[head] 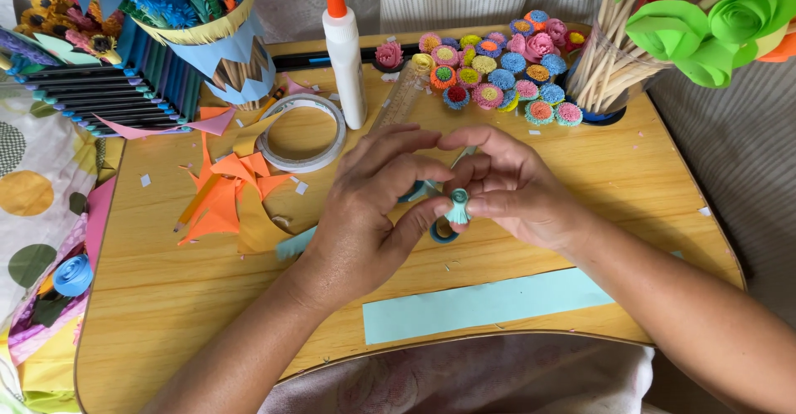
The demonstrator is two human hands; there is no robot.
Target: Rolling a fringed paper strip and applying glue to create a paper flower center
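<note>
While we pinch the little teal paper roll [457,206] between both hands, left hand [365,215] and right hand [506,186] close together over the middle of the wooden tray [166,298], our fingertips keep it from uncurling.

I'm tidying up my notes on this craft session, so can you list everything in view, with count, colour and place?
Wooden lap table: one, tan, centre.
Paper strip: one, light blue, near edge.
Fringed paper roll: one, teal, between both hands.
Glue bottle: one, white with orange cap, upright at the back.
Tape roll: one, whitish, left of the bottle.
Orange paper scraps: several, left.
Paper flower discs: many, mixed colours, back right.
Wooden sticks: a bundle, with green paper roses, far right.
Decorated cup: one, blue and yellow, back left.
Left hand: fingertips on the roll.
Right hand: pinching the roll.
</note>
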